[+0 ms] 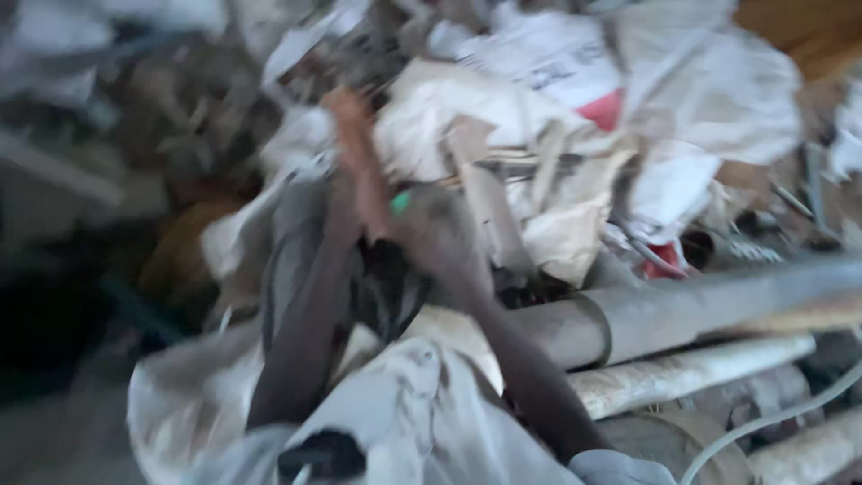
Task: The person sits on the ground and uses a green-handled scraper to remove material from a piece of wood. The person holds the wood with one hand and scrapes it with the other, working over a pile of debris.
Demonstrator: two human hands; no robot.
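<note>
My left hand [346, 148] seems to hold a rusty bar [364, 171]; it feels stiff, rough. My right hand [431, 229] grip I cannot tell, blurred.

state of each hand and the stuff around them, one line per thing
left hand: raised, blurred, grip unclear
right hand: closed around something small and green
white sacks: crumpled, heaped
grey pipes: lying flat, side by side
pale cable: loose, curved

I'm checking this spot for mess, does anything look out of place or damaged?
Yes. Crumpled white sacks lie heaped anyhow over grey pipes, one sack torn. Both hands, left and right, reach into the heap. The picture is too blurred to tell more.
</note>
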